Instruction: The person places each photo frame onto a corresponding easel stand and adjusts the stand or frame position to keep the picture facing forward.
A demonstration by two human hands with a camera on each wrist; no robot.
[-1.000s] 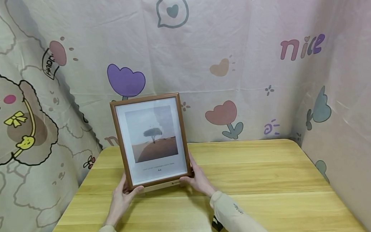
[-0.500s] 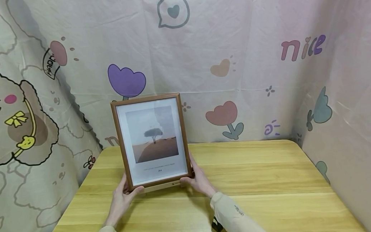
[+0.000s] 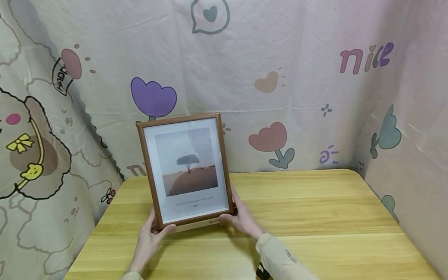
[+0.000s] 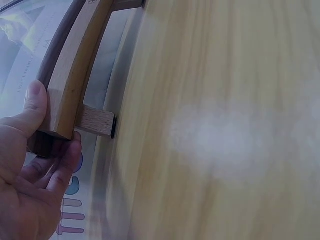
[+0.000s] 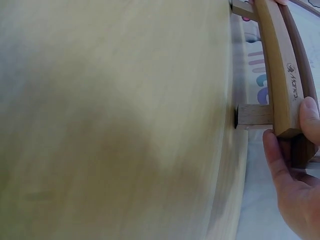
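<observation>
A brown picture frame (image 3: 226,166) with a print of a tree stands nearly upright, tilted slightly, left of the table's middle in the head view. Its lower edge sits on the light bar of a wooden stand (image 4: 75,70), whose short black-footed legs show in both wrist views. My left hand (image 3: 147,241) grips the lower left corner, thumb in front and fingers curled behind and below. At the lower right corner my right hand (image 3: 245,218) holds frame and bar the same way, its thumb (image 5: 309,117) beside the bar's printed logo. The stand's back is hidden.
The wooden table (image 3: 311,212) stretches to the right and in front of the frame. A patterned cloth (image 3: 298,30) hangs behind the table and along both sides. Black wrist devices (image 3: 262,272) sit at the sleeves.
The picture frame has shifted slightly to the right, with both hands moving along with it. The grip looks the same.
</observation>
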